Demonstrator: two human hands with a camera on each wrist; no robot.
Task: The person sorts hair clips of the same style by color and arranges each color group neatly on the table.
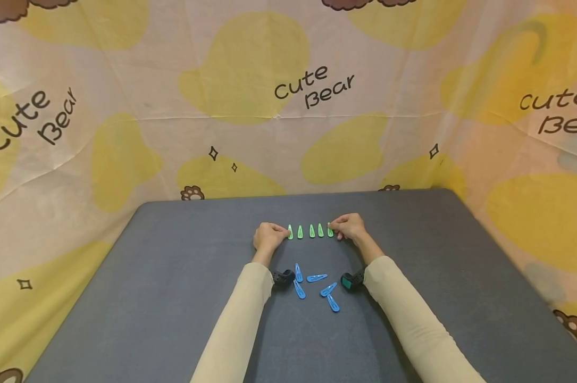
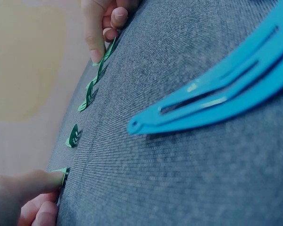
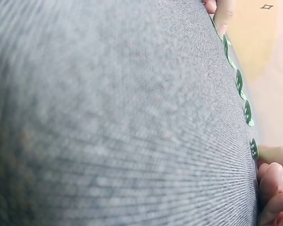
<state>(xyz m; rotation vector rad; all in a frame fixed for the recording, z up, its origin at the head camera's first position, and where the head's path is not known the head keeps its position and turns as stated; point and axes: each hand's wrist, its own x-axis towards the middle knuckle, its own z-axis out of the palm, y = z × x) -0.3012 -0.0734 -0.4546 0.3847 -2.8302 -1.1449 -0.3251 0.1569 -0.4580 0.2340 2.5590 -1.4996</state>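
Note:
Several green snap hair clips stand in a row on the dark grey table, tips pointing away. At the row's left end, my left hand touches the outermost clip with an extended finger, the other fingers tucked below. My right hand touches the clip at the right end in the same way, its index finger straight against it. Nearer to me, between the forearms, several blue snap hair clips lie scattered at different angles. One blue clip looms large in the left wrist view.
The grey table reaches back to a printed cloth hanging behind it. A dark band on my left wrist and a camera on my right wrist sit close beside the blue clips.

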